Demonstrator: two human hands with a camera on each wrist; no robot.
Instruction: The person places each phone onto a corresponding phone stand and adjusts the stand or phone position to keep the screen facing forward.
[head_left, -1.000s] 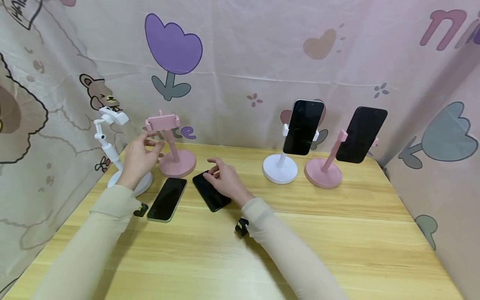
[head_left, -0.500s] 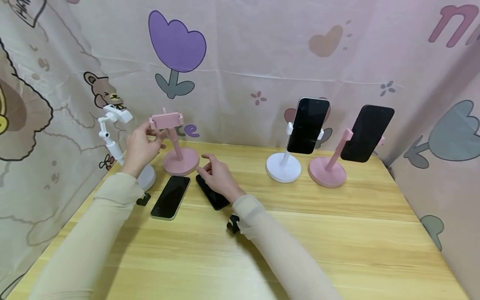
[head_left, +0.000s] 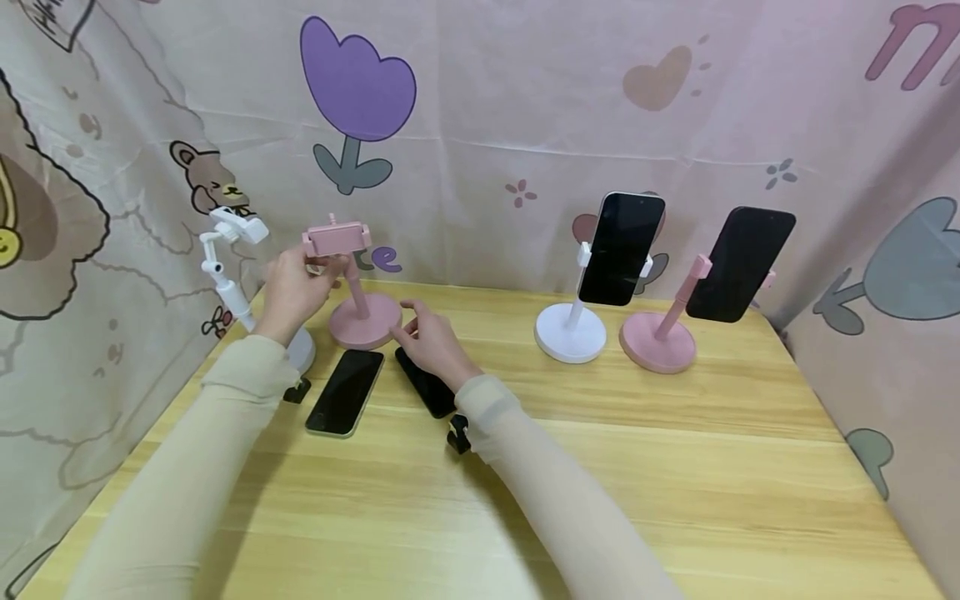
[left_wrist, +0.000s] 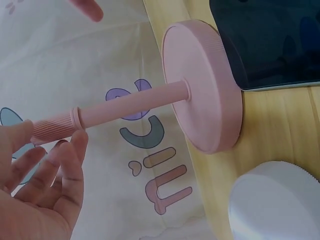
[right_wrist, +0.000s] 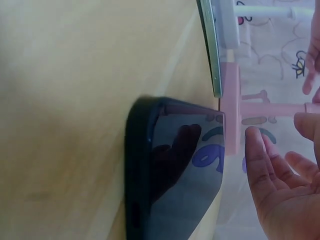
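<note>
My left hand [head_left: 291, 290] is at the post of the left pink phone stand [head_left: 365, 323], just under its clamp. In the left wrist view, thumb and fingers [left_wrist: 70, 175] pinch the ribbed collar [left_wrist: 52, 130] of the post. The stand's round base rests on the table near the wall. My right hand [head_left: 433, 343] hovers close to the base's right side, fingers loosely bent and holding nothing. Beneath it lies a black phone [head_left: 426, 385], partly covered by the hand. A second phone [head_left: 345, 393], light-edged, lies screen up in front of the pink base.
Behind my left forearm stands a white phone stand [head_left: 236, 300] with an angled arm. On the right, another white stand [head_left: 570, 333] holds a phone [head_left: 622, 248], and another pink stand [head_left: 657, 343] holds a phone [head_left: 741, 264]. A patterned cloth [head_left: 480, 75] hangs behind the wooden table [head_left: 600, 467].
My right hand has moved off the black phone, up and left towards the pink base. My left hand has shifted from beside the pink stand onto its post. The camera view has drifted slightly.
</note>
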